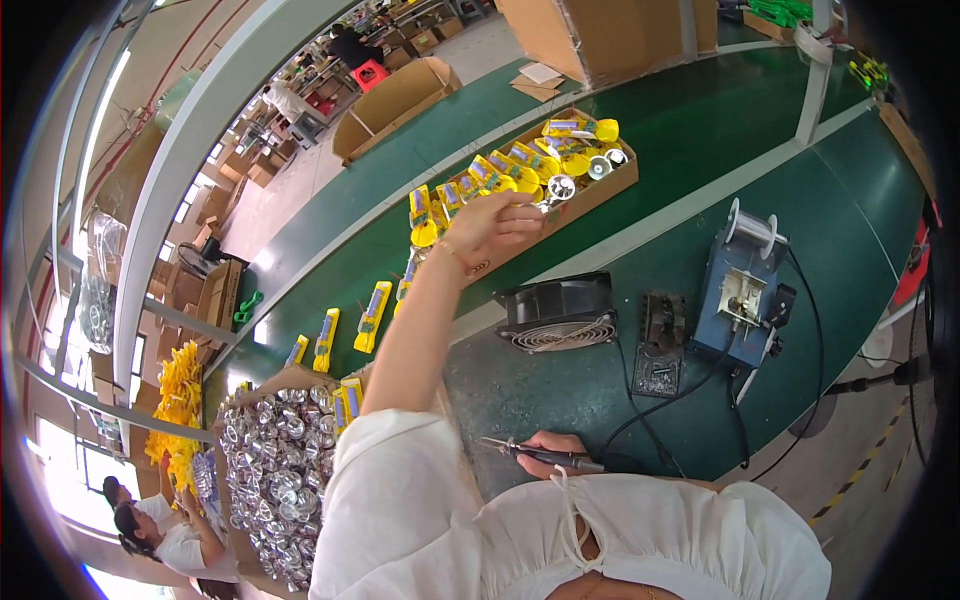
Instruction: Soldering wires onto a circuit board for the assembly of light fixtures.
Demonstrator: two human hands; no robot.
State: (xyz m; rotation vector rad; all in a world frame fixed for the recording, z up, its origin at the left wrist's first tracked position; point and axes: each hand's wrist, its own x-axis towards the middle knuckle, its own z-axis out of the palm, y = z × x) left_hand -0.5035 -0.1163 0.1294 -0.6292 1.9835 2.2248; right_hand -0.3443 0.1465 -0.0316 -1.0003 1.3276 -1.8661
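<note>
Silver first: a shiny, round silver reflector cup sits at the right end of a long, open brown cardboard box, right by the fingertips of the bare left hand. Those fingers are curled and bunched together, but honestly I can't tell if they're clamped on a cup or just touching one. Same box is loaded with flat yellow plastic pieces with purple-blue and green parts on them, plus a couple more silver cups.

The right hand is down close to the body, fingers wrapped around a slim black pen-shaped tool with a thin metal tip, tip pointing left. Its black cord runs toward a blue metal box-shaped unit with a white spool on top. Between hand and unit there's a black square fan with a wire grille and a dark, oblong metal stand, all on the dark green bench.

Over on the left, a few loose yellow pieces lie spaced out past the forearm, and nearer the body there's a big carton heaped with silver cups. Two people in white tops are beyond that.
</note>
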